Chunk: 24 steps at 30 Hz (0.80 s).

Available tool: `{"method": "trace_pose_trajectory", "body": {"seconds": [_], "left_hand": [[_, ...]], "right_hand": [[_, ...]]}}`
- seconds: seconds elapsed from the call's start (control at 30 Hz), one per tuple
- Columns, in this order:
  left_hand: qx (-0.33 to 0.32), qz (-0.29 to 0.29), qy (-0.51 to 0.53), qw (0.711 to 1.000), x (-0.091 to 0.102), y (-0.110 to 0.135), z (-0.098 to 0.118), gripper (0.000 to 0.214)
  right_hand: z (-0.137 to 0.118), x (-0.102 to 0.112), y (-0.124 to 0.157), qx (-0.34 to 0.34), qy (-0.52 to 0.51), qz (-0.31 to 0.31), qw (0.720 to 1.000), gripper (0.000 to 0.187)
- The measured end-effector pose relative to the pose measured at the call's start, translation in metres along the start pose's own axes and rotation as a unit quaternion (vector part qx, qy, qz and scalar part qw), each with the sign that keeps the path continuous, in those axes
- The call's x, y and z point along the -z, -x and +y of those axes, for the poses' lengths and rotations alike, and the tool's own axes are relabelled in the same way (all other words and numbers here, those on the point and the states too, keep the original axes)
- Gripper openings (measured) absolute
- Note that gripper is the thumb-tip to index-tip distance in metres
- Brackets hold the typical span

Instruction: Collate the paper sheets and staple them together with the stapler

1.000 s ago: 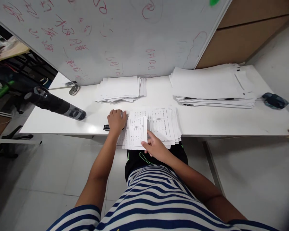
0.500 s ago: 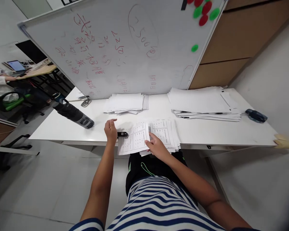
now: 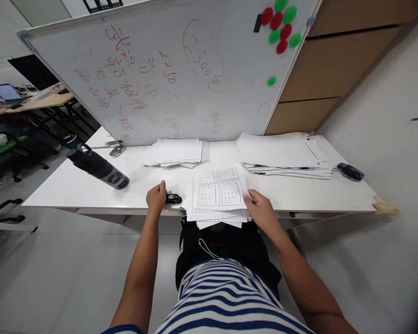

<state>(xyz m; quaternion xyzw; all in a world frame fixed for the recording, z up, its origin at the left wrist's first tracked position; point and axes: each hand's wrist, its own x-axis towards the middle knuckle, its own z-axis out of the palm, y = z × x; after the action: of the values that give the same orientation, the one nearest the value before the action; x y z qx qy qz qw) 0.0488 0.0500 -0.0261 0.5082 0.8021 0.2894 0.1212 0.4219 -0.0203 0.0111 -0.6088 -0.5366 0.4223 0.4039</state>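
My left hand [image 3: 156,197] rests at the front edge of the white table [image 3: 90,192], its fingers curled on a small black stapler [image 3: 173,199]. My right hand [image 3: 261,208] grips the right edge of a stack of printed sheets with tables [image 3: 221,195] lying in front of me, thumb on top. The stack hangs a little over the table's front edge.
Two piles of white paper lie further back, one in the middle [image 3: 176,152] and a larger one at the right [image 3: 282,154]. A dark bottle [image 3: 96,166] lies on its side at the left. A dark object [image 3: 350,171] sits far right. A whiteboard [image 3: 167,69] stands behind.
My right hand slid from the left part of the printed stack to its right edge. My left hand closed down onto the stapler. The camera view tilted up.
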Motion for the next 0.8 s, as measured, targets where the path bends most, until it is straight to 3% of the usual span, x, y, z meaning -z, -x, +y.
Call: {"method": "trace_pose_trajectory", "body": {"seconds": [0.17, 0.3, 0.67, 0.8], "left_hand": [[0.025, -0.017, -0.006, 1.0, 0.002, -0.003, 0.003, 0.057], [0.028, -0.018, 0.0, 0.999, 0.003, -0.003, 0.004, 0.057], [0.028, -0.011, 0.013, 0.999, 0.0, -0.004, 0.003, 0.056], [0.012, 0.004, 0.018, 1.0, -0.002, -0.004, 0.001, 0.053]], "right_hand": [[0.009, 0.017, 0.002, -0.023, -0.131, -0.01, 0.991, 0.035], [0.017, 0.016, 0.002, -0.028, -0.216, -0.019, 0.976, 0.034], [0.031, 0.004, 0.001, -0.058, -0.221, -0.045, 0.972, 0.037], [0.027, 0.003, -0.003, -0.062, -0.123, -0.049, 0.989, 0.052]]}}
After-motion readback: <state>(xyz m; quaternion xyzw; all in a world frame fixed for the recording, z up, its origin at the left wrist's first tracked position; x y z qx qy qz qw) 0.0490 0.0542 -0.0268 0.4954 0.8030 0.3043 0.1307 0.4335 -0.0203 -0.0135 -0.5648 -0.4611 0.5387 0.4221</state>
